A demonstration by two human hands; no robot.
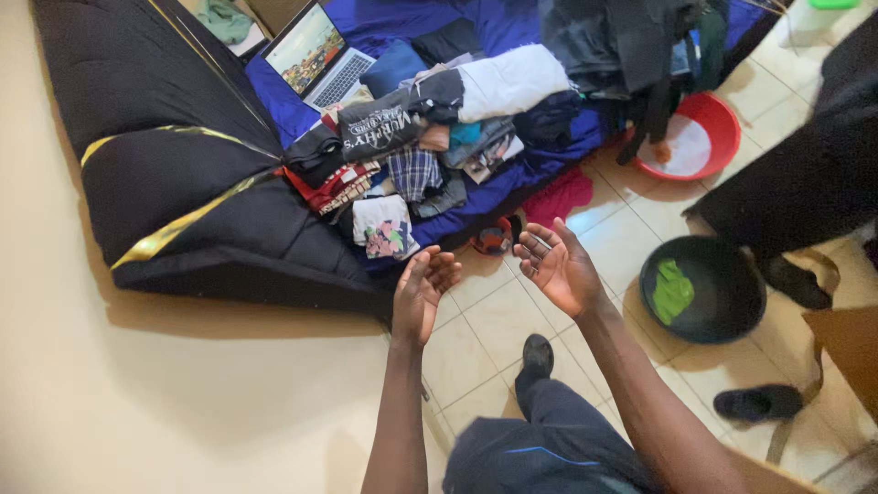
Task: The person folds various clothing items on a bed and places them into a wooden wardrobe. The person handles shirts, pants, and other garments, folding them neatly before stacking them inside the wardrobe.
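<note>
1. Left hand (422, 291) raised palm-up over the floor tiles (485, 320), fingers loosely spread, grip wide and holding nothing.
2. Right hand (556, 265) likewise open and empty, palm turned inward, fingers fanned; well short of any cloth.
3. Nearest thing: a folded white garment with a pink and green print (384, 227), lying at the near edge of the pile of clothes (430, 128) on the blue bedsheet (512, 174), just beyond the left fingertips.
4. Beside it: a small red item (495, 236) on the floor against the mattress edge, and a pink cloth (560, 195) spilling off the bed.
5. Further off: an open laptop (320, 55) behind the pile, a red basin (688, 137), a dark basin (702, 288) holding a green cloth (672, 290).
6. Likely risks: a pull on the bottom garment could topple the loosely stacked pile toward the floor; a wide sweep could nudge clothes against the laptop; a careless step back could catch the dark basin or the shoe (757, 402) nearby.
</note>
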